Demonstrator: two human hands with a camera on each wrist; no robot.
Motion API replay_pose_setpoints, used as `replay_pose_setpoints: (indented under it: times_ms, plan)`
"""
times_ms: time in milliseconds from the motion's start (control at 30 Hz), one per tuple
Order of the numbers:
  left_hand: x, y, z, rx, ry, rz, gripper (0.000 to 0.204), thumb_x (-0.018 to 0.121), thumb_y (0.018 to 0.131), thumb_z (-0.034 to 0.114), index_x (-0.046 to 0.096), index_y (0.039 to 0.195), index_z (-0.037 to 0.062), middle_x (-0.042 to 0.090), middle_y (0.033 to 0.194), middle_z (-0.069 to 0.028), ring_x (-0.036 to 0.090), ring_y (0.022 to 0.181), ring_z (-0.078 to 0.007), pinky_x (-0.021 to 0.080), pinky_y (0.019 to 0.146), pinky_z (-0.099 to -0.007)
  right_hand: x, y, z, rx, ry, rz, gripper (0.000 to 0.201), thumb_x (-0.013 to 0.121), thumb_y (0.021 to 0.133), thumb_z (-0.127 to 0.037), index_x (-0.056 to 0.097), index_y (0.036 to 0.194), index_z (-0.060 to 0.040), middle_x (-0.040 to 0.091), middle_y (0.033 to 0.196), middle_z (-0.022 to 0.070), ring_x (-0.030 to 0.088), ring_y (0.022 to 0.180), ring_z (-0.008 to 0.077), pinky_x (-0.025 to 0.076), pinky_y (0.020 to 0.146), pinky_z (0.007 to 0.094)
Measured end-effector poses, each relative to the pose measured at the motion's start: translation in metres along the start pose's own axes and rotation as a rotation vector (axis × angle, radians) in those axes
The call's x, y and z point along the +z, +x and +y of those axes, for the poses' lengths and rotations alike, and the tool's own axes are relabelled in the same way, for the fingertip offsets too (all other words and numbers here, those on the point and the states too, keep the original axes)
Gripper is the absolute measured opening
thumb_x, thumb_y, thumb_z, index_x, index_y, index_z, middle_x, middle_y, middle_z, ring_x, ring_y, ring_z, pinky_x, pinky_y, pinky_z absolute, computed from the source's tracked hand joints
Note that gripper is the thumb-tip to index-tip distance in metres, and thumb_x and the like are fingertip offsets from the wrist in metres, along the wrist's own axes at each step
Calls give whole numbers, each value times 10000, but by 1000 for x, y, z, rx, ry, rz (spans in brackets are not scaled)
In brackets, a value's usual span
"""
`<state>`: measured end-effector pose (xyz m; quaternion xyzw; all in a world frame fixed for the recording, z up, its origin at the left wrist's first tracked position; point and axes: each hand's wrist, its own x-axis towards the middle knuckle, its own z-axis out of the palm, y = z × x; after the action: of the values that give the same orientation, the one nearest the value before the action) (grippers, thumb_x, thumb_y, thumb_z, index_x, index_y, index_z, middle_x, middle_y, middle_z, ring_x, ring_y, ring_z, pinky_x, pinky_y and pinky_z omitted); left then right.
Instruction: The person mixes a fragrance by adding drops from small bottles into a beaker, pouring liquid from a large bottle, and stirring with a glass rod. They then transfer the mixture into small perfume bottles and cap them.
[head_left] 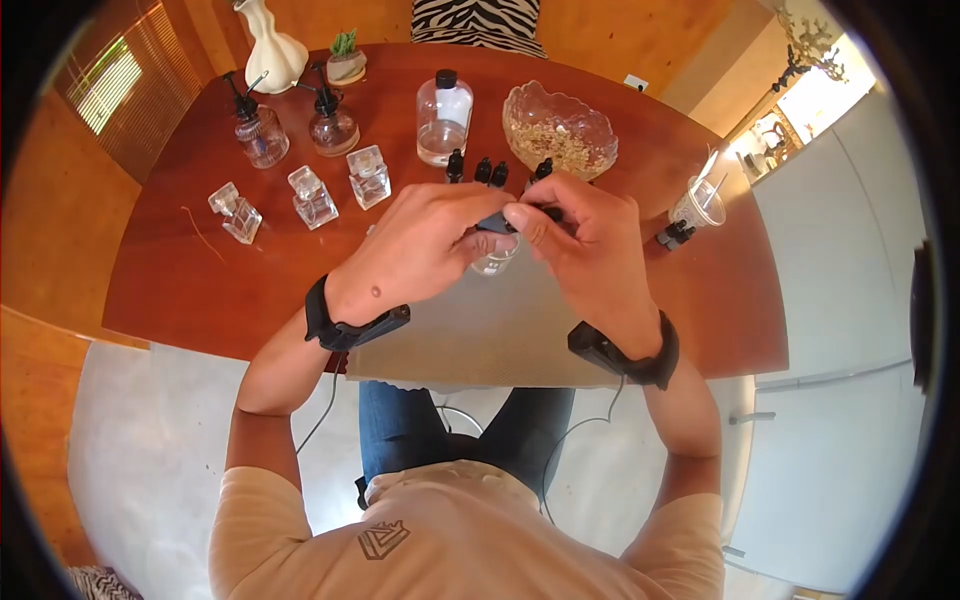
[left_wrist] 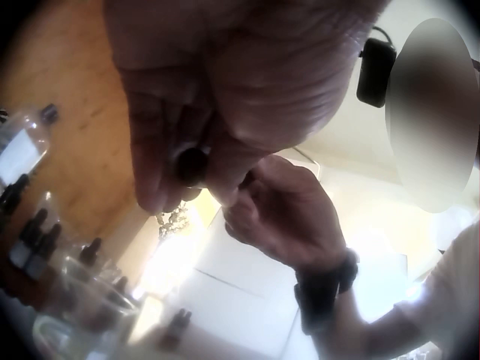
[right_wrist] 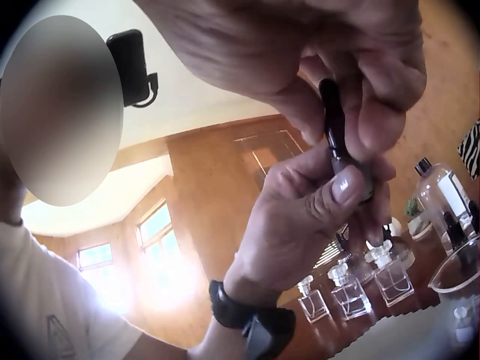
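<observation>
In the head view both hands meet over the middle of the table around one small dark dropper bottle [head_left: 492,222]. My left hand [head_left: 415,235] grips its body between thumb and fingers. My right hand [head_left: 595,240] pinches the black dropper cap [right_wrist: 331,112], which points up out of the left hand in the right wrist view. Fingers hide much of the bottle. Just below the hands stands a clear glass beaker [head_left: 495,263], partly covered by them. Several more dropper bottles [head_left: 490,172] with black tops stand right behind the hands.
Three square glass perfume bottles [head_left: 313,200] stand at left, two pump bottles [head_left: 263,138] behind them. A large clear bottle [head_left: 443,130] and a scalloped glass bowl [head_left: 560,135] stand at the back. At right is a plastic cup [head_left: 698,207]. A mat [head_left: 450,330] covers the front edge.
</observation>
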<state>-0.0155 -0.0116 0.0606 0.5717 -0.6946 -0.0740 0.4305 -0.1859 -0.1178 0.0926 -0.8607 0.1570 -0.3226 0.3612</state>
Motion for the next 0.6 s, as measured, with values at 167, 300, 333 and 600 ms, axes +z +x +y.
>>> replay_pose_setpoints:
  times_ms: [167,300,333,600]
  plan:
    - [-13,-6,-8,-134,-346,-162,280,756,897,129,695,1134,-7,704,863,-114,652,722,-216,507,667,-323,-5,4,6,-270,-31,-145,123,733,864,-74,664,942,-9,655,801,113,592,598,210,460,568,315]
    - [-15,-9,-19,-289,-729,-259,261,752,923,176,720,1116,3,685,812,-31,607,706,-111,492,633,-279,-4,10,5,-419,-11,-179,186,723,823,-22,669,1000,-16,653,902,111,596,673,253,480,625,335]
    - [-16,-10,-20,-314,-765,-263,264,750,930,181,722,1120,0,682,816,-15,593,717,-80,491,636,-264,-5,10,2,-363,-9,-187,204,720,816,-11,672,1015,-19,651,910,111,594,684,264,483,634,340]
    - [-12,-12,-34,-322,-799,-333,287,769,922,190,730,1127,-7,688,846,-15,590,714,-66,496,636,-244,0,14,13,-402,64,-212,197,742,826,-72,693,1013,-34,649,873,118,572,620,233,467,592,319]
